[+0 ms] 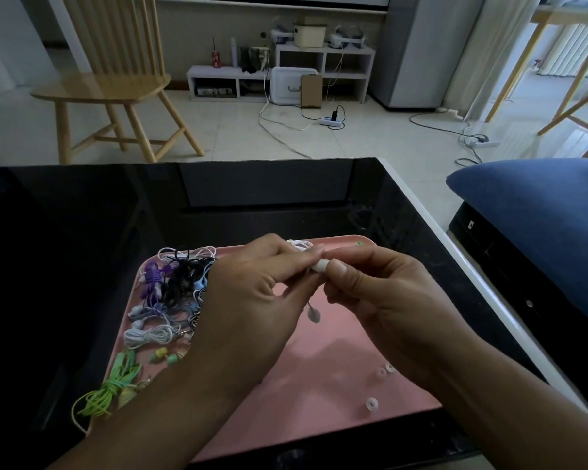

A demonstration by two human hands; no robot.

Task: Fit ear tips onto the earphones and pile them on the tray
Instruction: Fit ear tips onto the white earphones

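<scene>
Room: pale tiled floor beyond the table, with a wooden chair (112, 79), a low white shelf unit (282, 74) against the far wall, and a blue cushion (540, 212) off the table's right edge.
Surface: glossy black table (82, 249) with a white rim along its right edge.
Container: pink tray (319, 401) sits at the table's near edge, right of centre.
Tray, left edge: a pile of bundled earphones — purple earphones (153, 278) at the far left corner, black earphones (184, 276) just beside them, white earphones (148, 335) nearer, green earphones (111, 390) at the near left corner with cord hanging over the rim.
Tray, near right corner: three loose ear tips (371, 403), translucent white, lying apart from the pile; two touch each other, one lies nearer the near edge.
Tray, centre: small grey mark or piece (314, 314) below the hands; what it is cannot be told.
Left hand (252, 300): above the tray's middle, fingers curled, thumb and forefinger pinching a white earbud (319, 265).
Right hand (387, 300): meets the left, thumb and fingertips pressed together on the earbud's end.
White cord (299, 245): shows above the left hand's fingers, over the tray's far edge.
</scene>
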